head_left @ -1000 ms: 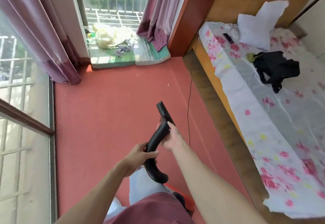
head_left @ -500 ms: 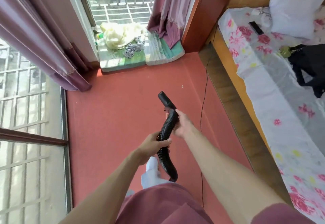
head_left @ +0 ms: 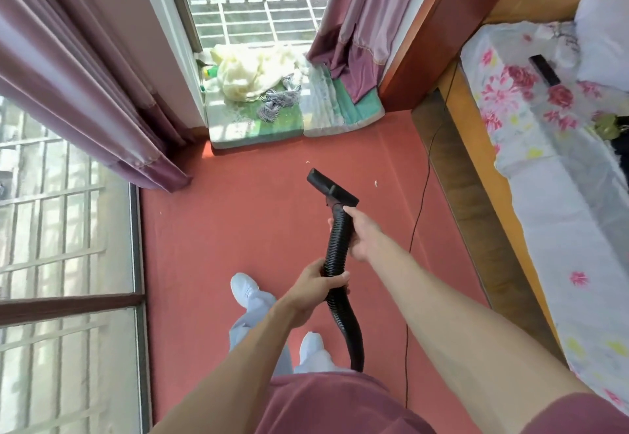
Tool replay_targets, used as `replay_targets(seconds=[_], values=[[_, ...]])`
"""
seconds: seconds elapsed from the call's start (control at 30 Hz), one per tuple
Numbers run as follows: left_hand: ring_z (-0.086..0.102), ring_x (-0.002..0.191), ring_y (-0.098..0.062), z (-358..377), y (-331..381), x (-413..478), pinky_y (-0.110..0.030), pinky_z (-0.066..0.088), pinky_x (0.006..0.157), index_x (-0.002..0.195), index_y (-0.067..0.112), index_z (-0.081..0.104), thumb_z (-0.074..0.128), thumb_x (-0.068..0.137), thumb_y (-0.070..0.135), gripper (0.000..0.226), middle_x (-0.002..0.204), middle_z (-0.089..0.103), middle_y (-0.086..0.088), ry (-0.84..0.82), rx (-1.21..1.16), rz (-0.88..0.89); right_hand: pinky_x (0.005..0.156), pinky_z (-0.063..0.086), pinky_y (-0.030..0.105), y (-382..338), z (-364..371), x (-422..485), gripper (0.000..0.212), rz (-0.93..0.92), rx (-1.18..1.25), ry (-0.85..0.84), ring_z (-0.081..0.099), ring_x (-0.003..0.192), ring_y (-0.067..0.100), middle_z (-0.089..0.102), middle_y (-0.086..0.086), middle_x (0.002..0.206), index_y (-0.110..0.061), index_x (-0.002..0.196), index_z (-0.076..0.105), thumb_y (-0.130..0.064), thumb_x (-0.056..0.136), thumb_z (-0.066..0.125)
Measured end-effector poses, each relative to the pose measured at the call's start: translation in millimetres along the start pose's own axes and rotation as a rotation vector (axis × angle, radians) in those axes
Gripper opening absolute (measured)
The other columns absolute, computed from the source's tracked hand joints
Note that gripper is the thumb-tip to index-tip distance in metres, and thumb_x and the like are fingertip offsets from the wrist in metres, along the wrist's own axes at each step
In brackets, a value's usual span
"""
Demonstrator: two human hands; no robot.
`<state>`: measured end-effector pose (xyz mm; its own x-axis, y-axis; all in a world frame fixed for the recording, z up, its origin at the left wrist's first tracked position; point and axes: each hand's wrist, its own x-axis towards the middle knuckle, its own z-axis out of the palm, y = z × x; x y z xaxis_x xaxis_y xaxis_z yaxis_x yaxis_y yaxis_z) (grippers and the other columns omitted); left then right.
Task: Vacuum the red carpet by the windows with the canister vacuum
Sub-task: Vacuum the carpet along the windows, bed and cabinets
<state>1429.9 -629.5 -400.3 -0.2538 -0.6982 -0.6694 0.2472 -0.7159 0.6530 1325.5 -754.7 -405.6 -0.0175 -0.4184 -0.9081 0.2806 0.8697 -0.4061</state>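
Note:
A black ribbed vacuum hose (head_left: 337, 250) runs up from below my waist to a flat black nozzle (head_left: 332, 188) held above the red carpet (head_left: 238, 222). My left hand (head_left: 320, 284) grips the hose low down. My right hand (head_left: 360, 236) grips it higher, just behind the nozzle. The nozzle points toward the far window corner. Small pale crumbs (head_left: 375, 182) lie on the carpet just beyond the nozzle. The canister itself is out of sight.
A thin black cord (head_left: 420, 202) runs along the carpet's right side beside the wooden bed frame (head_left: 476, 195). Green folded mats (head_left: 289, 117) with cloth piled on them block the far window. Purple curtains (head_left: 102, 100) hang at left. My white shoes (head_left: 245, 289) stand on the carpet.
I have stepped forward toward the window; the mats and curtains are closer. The nozzle has turned so its wide flat face shows. Both hands keep their grip on the hose.

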Motion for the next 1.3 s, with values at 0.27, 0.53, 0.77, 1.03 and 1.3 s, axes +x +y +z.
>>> replay_targets(seconds=[0.27,0.53,0.77,1.03,1.3], values=[[0.067,0.083,-0.023,-62.1,48.8,57.8,-0.036,0.051,0.082,0.116,0.001,0.055,0.071,0.08,0.013,0.041,0.092,0.061,-0.012,-0.016,-0.168,-0.061,0.056,0.051,0.03,-32.8,85.9,66.3,0.03,0.001,-0.109,0.056,0.062,0.06,0.02,0.07,0.013,0.078,-0.003,0.104,0.065,-0.03,0.091,0.067],[0.053,0.063,-0.022,-111.1,62.1,135.2,-0.034,0.05,0.065,0.091,0.009,0.054,0.064,0.094,0.038,0.032,0.075,0.051,-0.01,0.153,-0.351,-0.161,0.043,0.046,0.024,-37.4,131.4,182.5,0.032,0.039,-0.141,0.197,0.058,0.053,0.021,0.068,0.017,0.077,-0.002,0.109,0.062,-0.025,0.088,0.066],[0.056,0.059,-0.026,-157.3,16.5,205.6,-0.035,0.05,0.062,0.096,0.0,0.067,0.064,0.09,0.051,0.051,0.07,0.062,-0.013,0.276,-0.4,-0.295,0.047,0.052,0.026,12.8,117.5,296.2,0.036,0.121,-0.209,0.305,0.064,0.058,0.024,0.072,0.02,0.091,0.0,0.105,0.064,-0.025,0.082,0.074],[0.061,0.062,-0.029,-180.1,-38.0,265.7,-0.041,0.057,0.065,0.099,-0.011,0.065,0.06,0.092,0.047,0.058,0.074,0.064,-0.021,0.27,-0.447,-0.401,0.059,0.05,0.028,40.9,92.7,362.6,0.035,0.098,-0.414,0.214,0.064,0.071,0.023,0.071,0.014,0.09,-0.003,0.096,0.072,-0.034,0.083,0.077],[0.062,0.082,-0.022,-193.7,-62.7,303.0,-0.035,0.055,0.078,0.096,0.009,0.071,0.069,0.084,0.053,0.046,0.091,0.064,-0.014,0.129,-0.359,-0.381,0.064,0.053,0.031,33.5,93.5,379.1,0.026,0.018,-0.478,0.17,0.061,0.06,0.018,0.072,0.011,0.084,-0.004,0.089,0.07,-0.03,0.088,0.069]])
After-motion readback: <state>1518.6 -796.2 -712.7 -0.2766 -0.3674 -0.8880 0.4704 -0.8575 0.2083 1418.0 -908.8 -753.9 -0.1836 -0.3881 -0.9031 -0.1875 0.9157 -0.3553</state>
